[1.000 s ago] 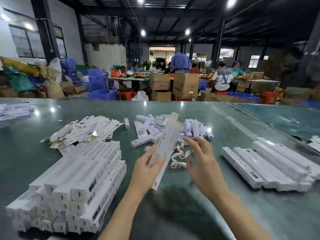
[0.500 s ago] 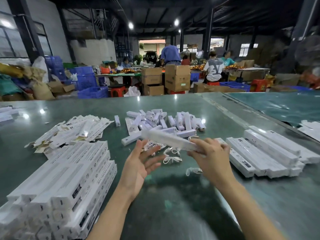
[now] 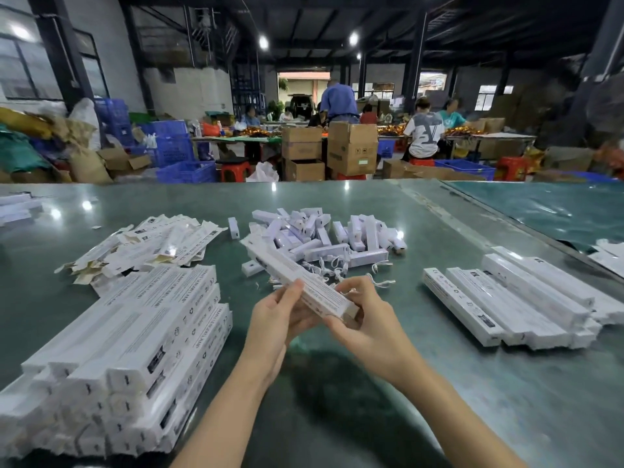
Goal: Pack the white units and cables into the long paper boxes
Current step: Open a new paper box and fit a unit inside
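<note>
One long paper box (image 3: 300, 285) is held between two hands, the left hand (image 3: 280, 319) and the right hand (image 3: 368, 319). Three groups of boxes lie on the table (image 3: 439, 400): a big near-left stack (image 3: 128, 349), a far-left heap of flat boxes (image 3: 152, 244) and a right-hand row (image 3: 513, 298). One far pile of white units (image 3: 324, 231) has too many to count; so do the cables (image 3: 337, 268).

Bare forearms and hands (image 3: 324, 324), no sleeves

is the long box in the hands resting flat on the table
No, both the left hand and right hand hold the long box up above the table.
</note>
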`<state>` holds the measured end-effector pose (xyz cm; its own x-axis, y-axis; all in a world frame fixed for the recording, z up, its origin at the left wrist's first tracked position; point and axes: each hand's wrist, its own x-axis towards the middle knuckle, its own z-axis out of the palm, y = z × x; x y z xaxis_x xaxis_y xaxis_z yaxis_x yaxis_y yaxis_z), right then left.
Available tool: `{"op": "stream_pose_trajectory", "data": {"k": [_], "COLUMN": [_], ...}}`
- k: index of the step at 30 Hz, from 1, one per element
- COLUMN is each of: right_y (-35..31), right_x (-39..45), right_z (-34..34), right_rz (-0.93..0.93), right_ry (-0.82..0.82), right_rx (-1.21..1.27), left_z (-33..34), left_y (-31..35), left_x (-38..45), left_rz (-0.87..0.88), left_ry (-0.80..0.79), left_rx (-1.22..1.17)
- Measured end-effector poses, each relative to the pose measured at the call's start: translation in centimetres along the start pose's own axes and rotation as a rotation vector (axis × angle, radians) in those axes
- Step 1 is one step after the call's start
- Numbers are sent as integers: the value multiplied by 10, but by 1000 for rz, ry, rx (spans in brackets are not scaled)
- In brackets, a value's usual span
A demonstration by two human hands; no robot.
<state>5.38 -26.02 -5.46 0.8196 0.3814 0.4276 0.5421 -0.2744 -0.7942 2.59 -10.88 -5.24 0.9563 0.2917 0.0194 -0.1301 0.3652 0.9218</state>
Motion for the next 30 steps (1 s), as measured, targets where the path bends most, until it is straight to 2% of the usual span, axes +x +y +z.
{"op": "stream_pose_trajectory", "data": {"k": [5, 18, 23, 30], "right_y": [-4, -13, -8, -14], "right_x": [-2, -5, -3, -1], "right_z": [4, 6, 4, 5], "right_rz": [24, -58, 40, 237], "right_ry": [63, 210, 196, 95], "right_rx": [112, 182, 209, 605], "left_z": [-4, 1, 0, -3], "left_y": [5, 5, 4, 7], "left_x": [3, -1, -1, 0], "left_rz": [-67, -109, -68, -32], "left_ry": [92, -23, -43, -20], "left_rx": [-164, -292, -284, -320]}}
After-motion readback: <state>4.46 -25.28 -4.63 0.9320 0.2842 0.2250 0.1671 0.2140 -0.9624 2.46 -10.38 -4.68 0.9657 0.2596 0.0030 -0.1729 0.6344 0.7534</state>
